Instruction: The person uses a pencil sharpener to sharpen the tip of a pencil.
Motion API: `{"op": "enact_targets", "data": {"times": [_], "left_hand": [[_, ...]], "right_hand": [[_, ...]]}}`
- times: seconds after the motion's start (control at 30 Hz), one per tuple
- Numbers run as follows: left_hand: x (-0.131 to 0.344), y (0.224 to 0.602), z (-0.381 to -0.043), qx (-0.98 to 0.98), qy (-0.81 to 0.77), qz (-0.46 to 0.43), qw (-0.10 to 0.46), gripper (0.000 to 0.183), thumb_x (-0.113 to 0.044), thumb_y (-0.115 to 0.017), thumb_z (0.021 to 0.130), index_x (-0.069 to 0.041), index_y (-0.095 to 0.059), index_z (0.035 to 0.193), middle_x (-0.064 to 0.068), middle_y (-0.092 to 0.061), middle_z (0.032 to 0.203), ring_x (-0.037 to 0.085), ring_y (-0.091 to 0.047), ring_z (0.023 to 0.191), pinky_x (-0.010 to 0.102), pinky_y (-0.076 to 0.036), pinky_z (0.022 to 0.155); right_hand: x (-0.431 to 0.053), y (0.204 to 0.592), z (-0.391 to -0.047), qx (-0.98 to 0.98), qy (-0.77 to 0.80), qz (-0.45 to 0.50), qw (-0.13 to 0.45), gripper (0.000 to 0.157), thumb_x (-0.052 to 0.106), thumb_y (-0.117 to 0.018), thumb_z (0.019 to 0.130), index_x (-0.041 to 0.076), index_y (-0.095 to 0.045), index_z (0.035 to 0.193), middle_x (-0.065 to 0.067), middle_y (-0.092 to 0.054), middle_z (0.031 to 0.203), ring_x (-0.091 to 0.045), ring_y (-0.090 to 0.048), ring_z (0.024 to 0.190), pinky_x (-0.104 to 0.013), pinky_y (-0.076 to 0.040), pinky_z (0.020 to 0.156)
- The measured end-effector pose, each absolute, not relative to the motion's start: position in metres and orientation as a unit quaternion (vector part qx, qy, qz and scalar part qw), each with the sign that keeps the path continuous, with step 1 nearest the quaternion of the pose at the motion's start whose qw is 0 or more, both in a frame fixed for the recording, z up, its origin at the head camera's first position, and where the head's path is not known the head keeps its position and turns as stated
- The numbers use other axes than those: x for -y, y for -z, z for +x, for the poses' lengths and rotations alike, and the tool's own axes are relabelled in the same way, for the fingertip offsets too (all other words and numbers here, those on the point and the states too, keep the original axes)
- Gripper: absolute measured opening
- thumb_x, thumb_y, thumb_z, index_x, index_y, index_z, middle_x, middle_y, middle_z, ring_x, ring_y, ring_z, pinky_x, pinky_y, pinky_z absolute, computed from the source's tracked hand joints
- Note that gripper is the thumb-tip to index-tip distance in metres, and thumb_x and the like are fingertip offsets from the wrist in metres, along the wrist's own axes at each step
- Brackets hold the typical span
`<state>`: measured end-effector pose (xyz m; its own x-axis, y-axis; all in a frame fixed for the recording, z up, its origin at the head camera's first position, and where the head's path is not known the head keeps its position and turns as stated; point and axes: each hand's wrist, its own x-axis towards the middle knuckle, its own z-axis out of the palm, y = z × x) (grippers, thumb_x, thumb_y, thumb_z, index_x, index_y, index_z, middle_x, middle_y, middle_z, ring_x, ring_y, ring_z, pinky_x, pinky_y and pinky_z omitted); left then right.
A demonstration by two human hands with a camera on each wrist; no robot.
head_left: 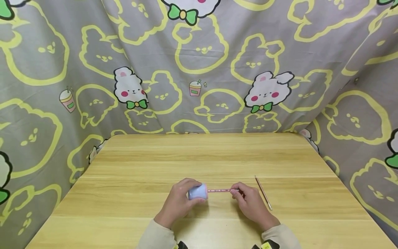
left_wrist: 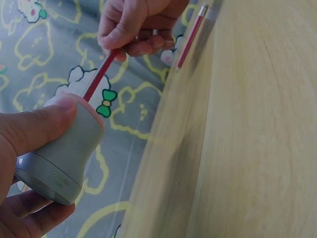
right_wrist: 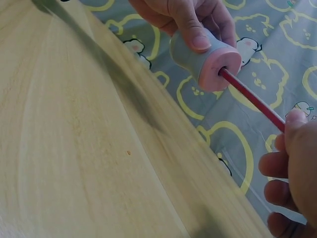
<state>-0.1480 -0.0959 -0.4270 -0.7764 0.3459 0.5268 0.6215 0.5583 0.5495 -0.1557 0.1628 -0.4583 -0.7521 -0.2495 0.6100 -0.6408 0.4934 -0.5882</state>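
My left hand grips a blue-grey pencil sharpener with a pink end face, thumb on one side and fingers on the other. The sharpener lies sideways above the table, its pink end turned to the right. A red patterned pencil has one end inside the hole of that pink face, so its tip is hidden. Near the pencil's other end, my right hand pinches it between thumb and fingers. Just right of that hand, a second red pencil lies on the table.
The wooden table spreads beneath both hands. Behind it and at its sides hangs a grey curtain with yellow outlines and white cartoon heads.
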Motion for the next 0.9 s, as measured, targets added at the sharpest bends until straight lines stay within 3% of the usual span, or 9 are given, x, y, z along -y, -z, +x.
{"op": "enact_targets", "data": {"times": [0.17,0.47,0.7,0.9], "left_hand": [[0.0959,0.4265,-0.148,0.864,0.373,-0.283,0.185,0.041,-0.017,-0.087,0.068,-0.006,-0.07,0.103,0.004,-0.067,0.103,0.02,-0.065,0.091,0.028,-0.055,0.073],[0.096,0.4259,-0.1476,0.862,0.374,-0.285,0.189,0.041,-0.018,-0.087,0.068,-0.006,-0.069,0.103,0.003,-0.067,0.103,0.02,-0.065,0.09,0.028,-0.055,0.072],[0.0961,0.4272,-0.146,0.862,0.366,-0.29,0.196,0.041,-0.02,-0.087,0.068,-0.006,-0.07,0.102,0.003,-0.068,0.101,0.019,-0.065,0.09,0.028,-0.055,0.072],[0.0958,0.4264,-0.1439,0.861,0.366,-0.294,0.198,0.04,-0.019,-0.087,0.068,-0.006,-0.07,0.103,0.004,-0.068,0.101,0.02,-0.065,0.09,0.027,-0.055,0.072]], "right_hand": [[-0.1621,0.4582,-0.1554,0.834,-0.426,0.265,0.23,0.011,-0.002,-0.064,0.09,0.006,-0.065,0.081,0.011,-0.058,0.068,0.003,-0.047,0.058,-0.02,-0.042,0.048],[-0.1632,0.4581,-0.1527,0.837,-0.446,0.247,0.201,0.009,0.001,-0.068,0.088,0.008,-0.066,0.093,0.016,-0.052,0.067,0.001,-0.041,0.055,-0.02,-0.039,0.046],[-0.1648,0.4599,-0.1532,0.831,-0.443,0.269,0.2,0.004,0.01,-0.064,0.093,0.011,-0.064,0.089,0.005,-0.056,0.066,0.003,-0.041,0.055,-0.019,-0.038,0.045],[-0.1643,0.4607,-0.1533,0.829,-0.442,0.274,0.204,0.01,0.0,-0.064,0.091,0.008,-0.064,0.085,0.004,-0.059,0.067,0.003,-0.043,0.055,-0.019,-0.04,0.045]]}}
